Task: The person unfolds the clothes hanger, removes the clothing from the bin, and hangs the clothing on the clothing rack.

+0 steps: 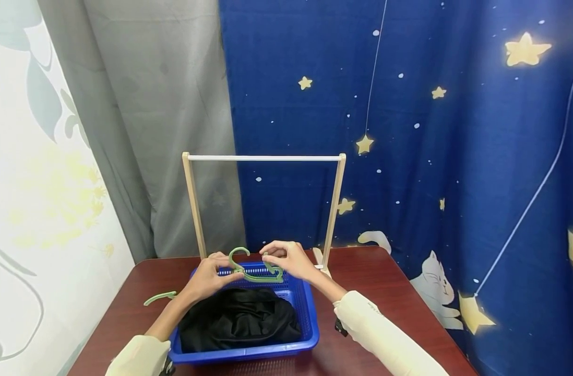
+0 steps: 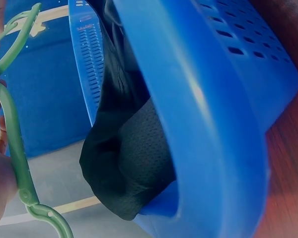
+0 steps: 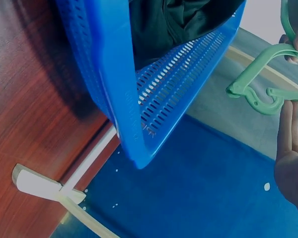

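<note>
A green folding clothes hanger (image 1: 263, 279) is held up over the far part of a blue plastic basket (image 1: 309, 313). My left hand (image 1: 211, 274) pinches it at the base of its hook. At its other side my right hand (image 1: 288, 258) pinches the end of the right arm, which bends back at a joint (image 3: 233, 90). Beyond my left forearm the hanger's left end (image 1: 159, 297) sticks out, and in the left wrist view it bends at a joint (image 2: 27, 196). Black cloth (image 1: 239, 318) lies bunched in the basket, below both hands.
Behind the basket stands a wooden rack with a white crossbar (image 1: 265, 157) and a foot (image 3: 37, 183) on the reddish-brown table (image 1: 361, 292). Blue star-patterned (image 1: 296, 120) and grey curtains (image 1: 159, 104) hang at the back, with a pale patterned curtain (image 1: 47, 209) at left.
</note>
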`<state>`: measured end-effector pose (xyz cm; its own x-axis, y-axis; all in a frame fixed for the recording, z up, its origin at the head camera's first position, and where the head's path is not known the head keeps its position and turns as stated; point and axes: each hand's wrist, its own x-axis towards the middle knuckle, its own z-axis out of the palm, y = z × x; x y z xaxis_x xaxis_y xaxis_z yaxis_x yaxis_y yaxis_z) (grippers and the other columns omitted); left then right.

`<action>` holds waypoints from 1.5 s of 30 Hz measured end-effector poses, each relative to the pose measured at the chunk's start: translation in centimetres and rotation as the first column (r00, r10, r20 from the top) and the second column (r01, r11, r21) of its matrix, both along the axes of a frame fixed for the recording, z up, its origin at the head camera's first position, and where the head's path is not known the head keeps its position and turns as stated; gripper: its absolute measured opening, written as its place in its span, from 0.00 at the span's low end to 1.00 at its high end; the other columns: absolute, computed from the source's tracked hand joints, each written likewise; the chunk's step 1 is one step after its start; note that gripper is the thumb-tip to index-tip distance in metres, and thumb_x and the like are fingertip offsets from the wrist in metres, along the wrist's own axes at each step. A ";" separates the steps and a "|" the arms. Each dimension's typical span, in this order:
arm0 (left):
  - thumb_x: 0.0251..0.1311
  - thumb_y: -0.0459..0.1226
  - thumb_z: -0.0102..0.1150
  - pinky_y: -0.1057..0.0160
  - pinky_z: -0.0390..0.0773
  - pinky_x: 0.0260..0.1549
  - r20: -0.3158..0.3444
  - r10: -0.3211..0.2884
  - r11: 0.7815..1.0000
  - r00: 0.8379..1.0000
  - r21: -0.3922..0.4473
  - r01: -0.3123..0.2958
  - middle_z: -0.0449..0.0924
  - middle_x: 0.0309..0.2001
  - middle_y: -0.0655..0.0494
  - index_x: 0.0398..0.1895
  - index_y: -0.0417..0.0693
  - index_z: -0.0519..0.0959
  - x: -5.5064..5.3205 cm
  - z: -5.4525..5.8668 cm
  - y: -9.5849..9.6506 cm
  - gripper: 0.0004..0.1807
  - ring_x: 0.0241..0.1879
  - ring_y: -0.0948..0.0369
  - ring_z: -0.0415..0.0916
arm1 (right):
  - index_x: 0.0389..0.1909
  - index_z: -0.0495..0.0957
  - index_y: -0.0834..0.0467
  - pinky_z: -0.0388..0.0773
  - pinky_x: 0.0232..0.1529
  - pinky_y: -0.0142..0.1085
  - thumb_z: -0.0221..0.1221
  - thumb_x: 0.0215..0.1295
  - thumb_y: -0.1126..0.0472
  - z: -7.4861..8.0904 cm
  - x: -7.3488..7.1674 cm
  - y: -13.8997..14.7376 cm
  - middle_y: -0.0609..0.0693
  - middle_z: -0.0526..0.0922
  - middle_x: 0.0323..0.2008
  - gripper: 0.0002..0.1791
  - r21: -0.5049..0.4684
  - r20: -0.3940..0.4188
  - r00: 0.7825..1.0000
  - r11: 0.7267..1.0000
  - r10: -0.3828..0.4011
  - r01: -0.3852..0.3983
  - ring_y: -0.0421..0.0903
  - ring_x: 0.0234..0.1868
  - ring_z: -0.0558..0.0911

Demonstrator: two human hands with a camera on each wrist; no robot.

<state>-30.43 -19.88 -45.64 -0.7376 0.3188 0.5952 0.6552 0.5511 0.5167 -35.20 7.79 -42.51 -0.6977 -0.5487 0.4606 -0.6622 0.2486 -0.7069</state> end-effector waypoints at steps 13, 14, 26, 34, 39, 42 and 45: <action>0.56 0.44 0.79 0.61 0.73 0.38 0.023 0.005 1.000 1.000 0.016 -0.005 0.82 0.31 0.75 0.30 0.67 0.89 0.0 -0.1 0.1 0.05 0.38 0.63 0.74 | 0.51 0.85 0.56 0.86 0.42 0.37 0.64 0.73 0.64 0.0 0.0 1.2 0.59 0.89 0.43 0.09 -0.088 0.072 0.997 0.996 0.040 -0.034 0.43 0.40 0.90; 0.56 0.44 0.79 0.61 0.73 0.38 0.024 0.007 1.000 1.000 0.016 -0.007 0.82 0.31 0.76 0.30 0.67 0.89 0.0 -0.1 0.1 0.05 0.38 0.63 0.74 | 0.51 0.84 0.56 0.86 0.42 0.38 0.64 0.73 0.64 0.0 -0.1 1.3 0.60 0.89 0.43 0.09 -0.096 0.079 0.996 0.995 0.039 -0.031 0.45 0.40 0.90; 0.54 0.41 0.80 0.61 0.75 0.37 -0.024 -0.013 1.000 1.000 0.027 0.014 0.84 0.30 0.77 0.29 0.64 0.89 -0.1 -0.4 -0.4 0.06 0.38 0.62 0.76 | 0.48 0.85 0.61 0.85 0.44 0.51 0.65 0.71 0.66 -0.1 -0.6 2.5 0.61 0.89 0.42 0.08 -0.168 0.143 0.989 0.986 0.040 -0.015 0.62 0.44 0.89; 0.55 0.41 0.80 0.61 0.76 0.36 0.019 -0.015 0.999 1.000 0.045 0.014 0.84 0.31 0.75 0.29 0.63 0.89 0.2 -0.2 -0.6 0.06 0.38 0.59 0.76 | 0.48 0.86 0.59 0.85 0.44 0.51 0.65 0.71 0.65 -0.1 -0.8 3.6 0.57 0.89 0.42 0.07 -0.151 0.159 0.987 0.988 0.011 0.013 0.63 0.45 0.89; 0.55 0.41 0.80 0.58 0.77 0.36 0.019 -0.022 0.998 1.000 0.057 0.021 0.85 0.31 0.74 0.29 0.63 0.89 0.2 -0.2 -0.8 0.06 0.37 0.57 0.77 | 0.49 0.86 0.58 0.86 0.43 0.45 0.65 0.72 0.65 0.1 -0.8 4.5 0.56 0.89 0.42 0.08 -0.120 0.144 0.990 0.993 -0.003 0.020 0.59 0.44 0.90; 0.55 0.41 0.79 0.57 0.77 0.35 0.025 -0.023 0.997 0.999 0.070 0.021 0.85 0.31 0.73 0.30 0.62 0.89 0.2 -0.2 -1.0 0.05 0.37 0.57 0.77 | 0.49 0.86 0.58 0.86 0.42 0.44 0.65 0.72 0.65 0.0 -0.9 5.2 0.56 0.90 0.41 0.08 -0.107 0.136 0.990 0.994 -0.022 0.037 0.54 0.42 0.90; 0.56 0.41 0.79 0.59 0.78 0.34 0.029 -0.018 0.997 0.999 0.076 0.015 0.84 0.31 0.72 0.30 0.62 0.89 0.2 -0.3 -1.1 0.05 0.37 0.58 0.77 | 0.48 0.86 0.58 0.86 0.41 0.41 0.65 0.72 0.64 -0.1 -1.0 5.9 0.56 0.91 0.40 0.08 -0.092 0.131 0.990 0.994 -0.046 0.058 0.49 0.39 0.91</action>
<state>-30.27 -20.99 -45.97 -0.7500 0.2857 0.5966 0.6479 0.4986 0.5758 -36.24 13.70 -42.64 -0.7808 -0.4681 0.4138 -0.5523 0.2078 -0.8073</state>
